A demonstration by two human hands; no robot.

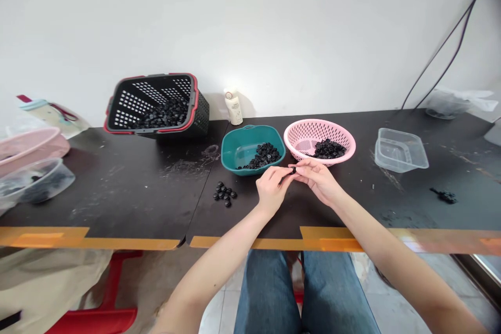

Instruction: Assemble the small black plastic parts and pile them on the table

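Note:
Between the fingertips of both hands is a small black round piece (293,170), too small to make out in detail. My left hand (273,186) pinches it from the left, and my right hand (316,179) grips it from the right. Just behind them stand a teal basin (230,154) and a pink perforated basket (299,141), each holding a heap of small black parts (329,149). Several black round pieces (224,193) lie in a loose cluster on the table, left of my left hand.
A dark basket with red trim (201,115) holds many black parts at the back left. A white bottle (234,108) stands by the wall. On the right are a clear plastic tub (402,151) and a black clump (445,196). Orange tape (250,243) lines the table's front edge.

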